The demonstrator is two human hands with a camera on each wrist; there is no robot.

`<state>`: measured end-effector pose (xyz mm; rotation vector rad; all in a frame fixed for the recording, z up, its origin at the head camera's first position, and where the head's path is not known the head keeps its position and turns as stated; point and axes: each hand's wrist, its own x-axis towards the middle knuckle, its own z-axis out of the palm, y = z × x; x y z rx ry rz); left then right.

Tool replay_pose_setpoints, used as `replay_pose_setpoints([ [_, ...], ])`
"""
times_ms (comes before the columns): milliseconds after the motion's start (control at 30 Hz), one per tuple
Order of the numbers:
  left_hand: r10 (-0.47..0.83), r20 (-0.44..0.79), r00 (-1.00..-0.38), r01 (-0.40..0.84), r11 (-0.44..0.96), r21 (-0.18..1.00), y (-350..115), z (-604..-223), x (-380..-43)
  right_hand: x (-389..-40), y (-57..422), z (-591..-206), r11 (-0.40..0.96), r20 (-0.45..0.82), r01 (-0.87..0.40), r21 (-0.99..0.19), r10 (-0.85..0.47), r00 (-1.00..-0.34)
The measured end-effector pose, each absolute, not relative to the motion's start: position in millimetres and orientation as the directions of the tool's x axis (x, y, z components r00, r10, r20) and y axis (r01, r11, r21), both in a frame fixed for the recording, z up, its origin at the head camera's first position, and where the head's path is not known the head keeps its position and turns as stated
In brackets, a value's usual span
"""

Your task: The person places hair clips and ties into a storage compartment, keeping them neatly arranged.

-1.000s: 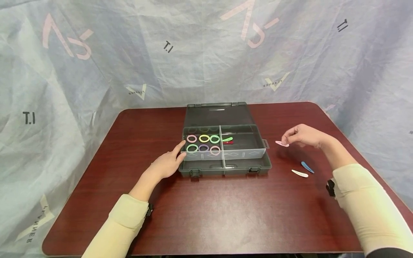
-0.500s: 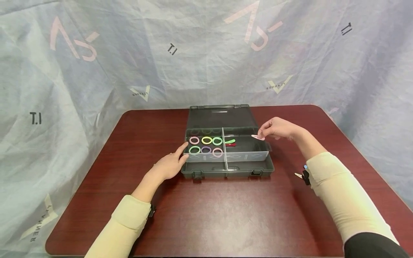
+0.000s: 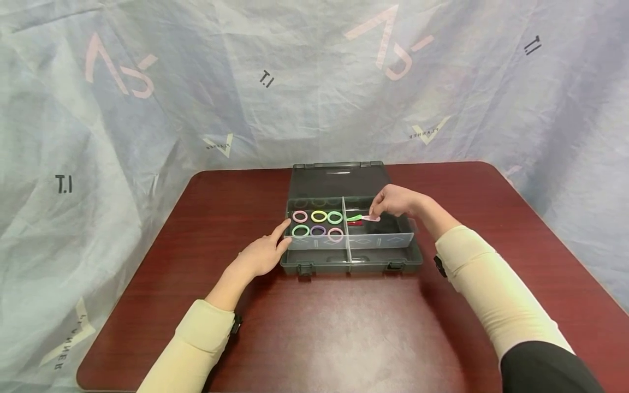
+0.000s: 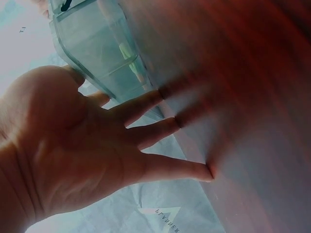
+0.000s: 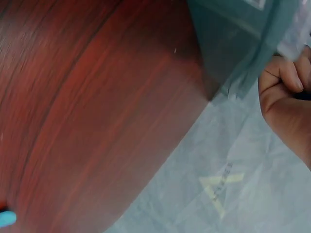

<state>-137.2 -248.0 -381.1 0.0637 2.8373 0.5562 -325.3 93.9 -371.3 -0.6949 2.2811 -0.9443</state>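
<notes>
So the right hand (image 3: 393, 201) is over the right compartment of the grey storage box (image 3: 350, 261), fingers pinching a pink hair clip (image 3: 371, 218) by one end. The clip sits low inside that compartment, just beside a green hair clip (image 3: 354, 217) and a red hair clip (image 3: 355, 222) that lie against the middle divider. Can't tell if the pink one is touching the bottom of the box or hanging just above it.

The left hand (image 3: 259, 255) is flat on the table (image 3: 344, 327) at the box's front left corner, fingers straight and relaxed, gripping nothing. The index fingertip rests against the box's left wall, and in the left wrist view the other fingertips press down on the wood.

The left compartment holds six hair ties in two rows: pink hair tie (image 3: 300, 216), yellow hair tie (image 3: 319, 216) and green hair tie (image 3: 335, 217) at the back, then another green, a purple hair tie (image 3: 318, 231) and another pink at the front. The box's lid (image 3: 338, 179) lies open flat toward the table's far edge. The box itself sits about mid-table, closer to the far edge than the near one.

The right wrist view shows a blue hair clip (image 5: 6, 218) on the table, well apart from the box's right side. A crinkly printed sheet (image 3: 196, 82) hangs behind everything.
</notes>
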Motion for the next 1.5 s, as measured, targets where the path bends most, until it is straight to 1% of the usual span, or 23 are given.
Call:
replay_pose_setpoints([
  [267,0.091,-0.233,-0.968,-0.006,0.924,0.383,-247,-380,-137,-320,72,-383,0.646,-0.320,-0.290,-0.706,-0.657,-0.683],
  [500,0.076,-0.235,-0.969,-0.020,0.923,0.384,-247,-379,-135,-318,60,-391,0.653,-0.316,-0.307,-0.692,-0.657,-0.684],
  [833,0.064,-0.244,-0.968,-0.034,0.924,0.380,-246,-379,-136,-313,54,-396,0.658,-0.264,-0.364,-0.659,-0.655,-0.708],
  [1167,0.063,-0.253,-0.966,-0.041,0.922,0.385,-246,-377,-134,-307,49,-395,0.641,-0.210,-0.425,-0.640,-0.677,-0.705],
  [1500,0.066,-0.242,-0.968,-0.032,0.924,0.380,-246,-378,-135,-307,54,-388,0.631,-0.187,-0.413,-0.656,-0.667,-0.721],
])
